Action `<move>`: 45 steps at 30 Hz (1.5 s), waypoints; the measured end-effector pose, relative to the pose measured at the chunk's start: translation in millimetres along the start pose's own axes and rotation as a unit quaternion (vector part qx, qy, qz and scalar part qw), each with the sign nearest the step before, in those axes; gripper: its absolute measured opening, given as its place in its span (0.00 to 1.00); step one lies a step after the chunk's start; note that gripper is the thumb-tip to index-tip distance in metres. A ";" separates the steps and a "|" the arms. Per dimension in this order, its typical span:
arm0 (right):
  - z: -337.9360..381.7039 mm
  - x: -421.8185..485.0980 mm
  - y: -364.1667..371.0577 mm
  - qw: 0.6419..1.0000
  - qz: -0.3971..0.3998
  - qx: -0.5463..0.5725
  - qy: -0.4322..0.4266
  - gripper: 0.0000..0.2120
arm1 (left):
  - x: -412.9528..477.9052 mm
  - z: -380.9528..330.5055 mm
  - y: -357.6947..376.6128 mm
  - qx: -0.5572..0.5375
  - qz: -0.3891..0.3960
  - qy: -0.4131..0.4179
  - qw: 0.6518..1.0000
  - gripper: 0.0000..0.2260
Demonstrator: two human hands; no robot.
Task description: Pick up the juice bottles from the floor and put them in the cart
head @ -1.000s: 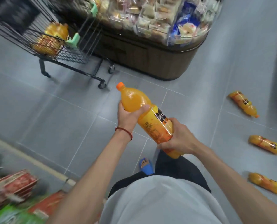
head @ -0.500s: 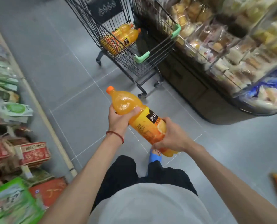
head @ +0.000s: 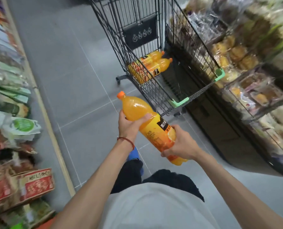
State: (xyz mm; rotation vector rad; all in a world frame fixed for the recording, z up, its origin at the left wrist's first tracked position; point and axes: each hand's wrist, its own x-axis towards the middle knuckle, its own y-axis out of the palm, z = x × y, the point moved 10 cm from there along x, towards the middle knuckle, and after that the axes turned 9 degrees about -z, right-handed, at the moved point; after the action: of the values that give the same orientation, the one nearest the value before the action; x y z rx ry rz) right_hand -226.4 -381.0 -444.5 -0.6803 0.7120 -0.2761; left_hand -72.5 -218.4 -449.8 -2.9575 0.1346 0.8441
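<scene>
The juice bottle (head: 151, 128) is held in the air at waist height, tilted, with its orange cap (head: 121, 94) pointing up and to the left. The left hand (head: 129, 125) holds the upper shoulder from below, its fingers (head: 145, 116) curled over the clear plastic. The right hand (head: 181, 145) grips the labelled lower half, fingers wrapped round the base. A red cord (head: 126, 140) circles the left wrist.

Ahead and to the right stands the cart (head: 180, 102). Its near wire wall and green corner guard lie between the bottle and the basket. Other juice bottles (head: 155, 66) lie on their sides at the far end of the basket, below a dark placard (head: 140, 34). The cart's right side stands close against a bakery display (head: 253, 90) of wrapped bread and cakes. Shelves of snack packs (head: 13, 126) line the left edge of the grey tiled floor (head: 81, 80). A blue slipper (head: 134, 154) shows under the left forearm.

Compared with half a second ago, the cart is nearer and more directly in front, and both hands keep the same hold on the bottle. The bottle then lying on the floor at the lower right is out of view.
</scene>
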 end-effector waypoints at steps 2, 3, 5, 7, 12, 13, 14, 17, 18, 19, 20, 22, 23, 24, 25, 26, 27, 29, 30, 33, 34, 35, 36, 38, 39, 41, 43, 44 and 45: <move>23.0 24.5 -8.0 1.000 -0.013 0.015 0.004 0.56 | 32.2 -29.3 9.0 0.016 0.015 0.016 1.000 0.45; 33.6 36.7 -12.8 0.999 -0.023 0.022 0.006 0.57 | 47.3 -44.0 14.4 0.025 0.022 0.020 0.999 0.45; 54.3 58.6 -24.8 0.998 -0.037 0.042 0.010 0.56 | 74.3 -73.5 27.8 0.048 0.038 0.037 0.997 0.45; 68.9 80.4 -38.6 0.996 -0.059 0.061 0.014 0.53 | 97.5 -101.5 45.5 0.061 0.055 0.057 0.995 0.46; 87.5 142.1 -82.3 0.990 -0.109 0.089 0.030 0.54 | 156.1 -157.5 106.4 0.072 0.091 0.089 0.989 0.47; 88.7 155.1 -92.6 0.988 -0.115 0.095 0.033 0.54 | 166.5 -167.6 121.0 0.077 0.098 0.095 0.988 0.47; 88.7 168.7 -103.2 0.987 -0.119 0.101 0.037 0.53 | 176.7 -176.4 136.6 0.085 0.105 0.101 0.986 0.47; 84.7 210.9 -134.8 0.982 -0.135 0.122 0.053 0.53 | 209.2 -196.7 186.9 0.095 0.129 0.111 0.981 0.46; 83.1 224.9 -144.7 0.980 -0.140 0.127 0.058 0.53 | 219.6 -202.6 203.5 0.101 0.134 0.111 0.980 0.46; 80.7 238.8 -153.7 0.978 -0.144 0.134 0.064 0.53 | 229.7 -207.4 220.1 0.110 0.139 0.111 0.978 0.47; 77.1 252.0 -161.5 0.976 -0.147 0.144 0.072 0.53 | 239.0 -210.8 236.3 0.122 0.144 0.109 0.976 0.48; 69.3 275.3 -171.1 0.972 -0.145 0.163 0.088 0.53 | 256.3 -213.0 264.8 0.143 0.154 0.101 0.972 0.50; 65.3 286.2 -173.9 0.971 -0.143 0.168 0.094 0.53 | 264.7 -212.7 277.4 0.149 0.158 0.098 0.971 0.50; 60.7 296.6 -176.2 0.969 -0.141 0.173 0.101 0.52 | 272.9 -211.5 288.8 0.158 0.161 0.097 0.969 0.50; 55.5 306.6 -177.9 0.968 -0.140 0.179 0.110 0.52 | 280.4 -209.4 299.2 0.173 0.164 0.096 0.966 0.50; 49.8 316.3 -178.5 0.965 -0.139 0.186 0.120 0.53 | 287.6 -206.5 309.0 0.191 0.169 0.094 0.962 0.51; 44.2 325.4 -177.0 0.963 -0.136 0.194 0.130 0.53 | 294.4 -202.4 318.1 0.207 0.174 0.091 0.958 0.52; 33.4 341.7 -169.8 0.956 -0.129 0.214 0.155 0.51 | 308.6 -191.7 334.1 0.235 0.183 0.081 0.951 0.54; 27.8 349.3 -164.4 0.950 -0.126 0.229 0.169 0.50 | 316.3 -185.4 342.4 0.255 0.188 0.076 0.946 0.55; 8.5 369.7 -143.9 0.933 -0.121 0.267 0.208 0.49 | 337.2 -162.5 372.5 0.325 0.225 0.065 0.916 0.59; 1.7 375.9 -136.0 0.928 -0.120 0.275 0.222 0.48 | 343.9 -154.2 382.4 0.346 0.241 0.064 0.904 0.59; -4.4 382.1 -127.1 0.922 -0.119 0.283 0.235 0.48 | 350.9 -145.8 391.4 0.364 0.256 0.065 0.893 0.57; -10.9 387.8 -117.5 0.916 -0.120 0.291 0.250 0.49 | 358.4 -137.1 399.1 0.380 0.268 0.065 0.883 0.56; -23.0 398.6 -99.1 0.902 -0.126 0.303 0.280 0.52 | 373.8 -116.1 412.7 0.401 0.293 0.057 0.866 0.54; -28.3 403.7 -89.7 0.894 -0.128 0.311 0.294 0.53 | 380.5 -104.0 417.9 0.413 0.306 0.048 0.856 0.55; -38.7 414.2 -71.0 0.878 -0.135 0.328 0.321 0.54 | 393.3 -78.9 426.3 0.442 0.329 0.029 0.834 0.56; -48.3 426.0 -50.3 0.864 -0.136 0.339 0.346 0.54 | 405.8 -55.3 432.3 0.461 0.343 0.016 0.818 0.57; -52.2 432.0 -39.2 0.858 -0.132 0.345 0.356 0.53 | 411.7 -45.0 434.7 0.471 0.347 0.013 0.811 0.58; -55.9 438.0 -28.3 0.852 -0.128 0.351 0.366 0.51 | 416.7 -34.7 437.7 0.482 0.353 0.011 0.802 0.59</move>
State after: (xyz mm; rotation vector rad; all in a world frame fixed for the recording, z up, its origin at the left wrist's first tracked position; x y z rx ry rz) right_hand 56.3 -627.1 -679.5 0.0729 1.1547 -1.0255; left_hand 253.9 -684.3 -656.8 -1.8872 1.2854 0.5056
